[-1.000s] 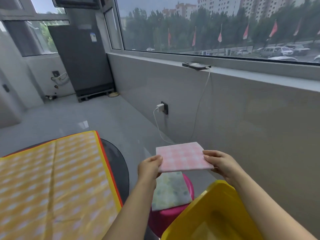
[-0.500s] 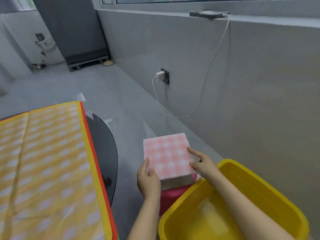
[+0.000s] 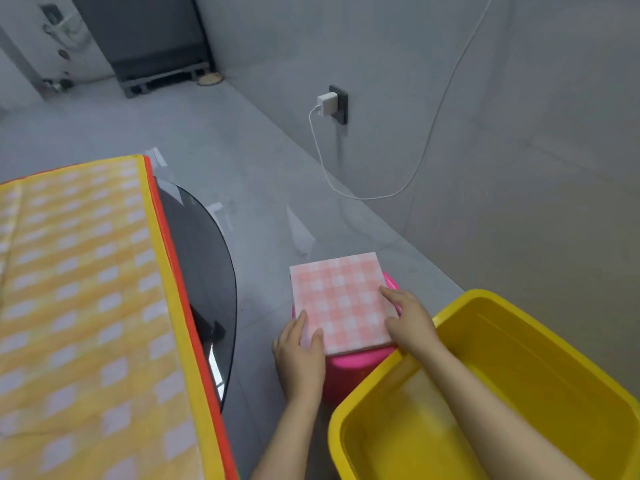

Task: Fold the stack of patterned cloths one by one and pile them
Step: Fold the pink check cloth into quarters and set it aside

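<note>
Both bare forearms reach up from the lower frame. The left hand [image 3: 300, 351] and right hand [image 3: 408, 315] lie low centre, fingers flat and fairly straight, pressing downward.

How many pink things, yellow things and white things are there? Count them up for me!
Pink: 2, the folded pink checked cloth and the pink stool under it.
Yellow: 2, the yellow tub and the yellow checked mat.
White: 2, the charger plug and its cable.
Total: 6.
</note>
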A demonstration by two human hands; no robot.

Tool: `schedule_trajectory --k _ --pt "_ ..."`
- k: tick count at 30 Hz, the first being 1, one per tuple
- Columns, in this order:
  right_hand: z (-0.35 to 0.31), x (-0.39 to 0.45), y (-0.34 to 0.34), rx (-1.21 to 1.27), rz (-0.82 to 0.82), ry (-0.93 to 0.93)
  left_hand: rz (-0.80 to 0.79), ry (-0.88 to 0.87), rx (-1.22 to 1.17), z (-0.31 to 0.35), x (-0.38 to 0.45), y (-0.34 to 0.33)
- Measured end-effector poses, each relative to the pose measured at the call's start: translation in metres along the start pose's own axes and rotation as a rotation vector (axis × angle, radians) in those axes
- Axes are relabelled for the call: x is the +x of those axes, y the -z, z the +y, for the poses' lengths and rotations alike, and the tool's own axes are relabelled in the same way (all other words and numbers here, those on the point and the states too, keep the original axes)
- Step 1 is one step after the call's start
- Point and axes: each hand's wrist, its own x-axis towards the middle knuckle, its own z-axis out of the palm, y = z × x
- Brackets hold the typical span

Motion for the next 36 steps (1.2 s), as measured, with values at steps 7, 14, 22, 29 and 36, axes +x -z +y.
schedule_trajectory --k 7,14,22,29,36 --pt "0.004 0.002 -0.006 -0.055 0.08 -0.01 -0.039 0.009 0.03 0.003 -0.003 -0.005" --pt "0.007 0.01 -0.006 -0.138 0.047 -0.005 -0.088 0.037 -0.019 0.0 0.0 -0.008" --pt "0.009 0.012 -0.017 -0.318 0.079 0.015 -0.055 0.011 0.005 -0.011 0.001 -0.019" --pt "0.005 0.002 -0.012 -0.296 0.074 -0.013 -0.027 0.104 0.016 0.005 -0.002 -0.016" --pt "-0.046 -0.047 0.051 -0.172 0.173 0.229 0.001 -0.052 0.026 0.09 -0.052 0.009"
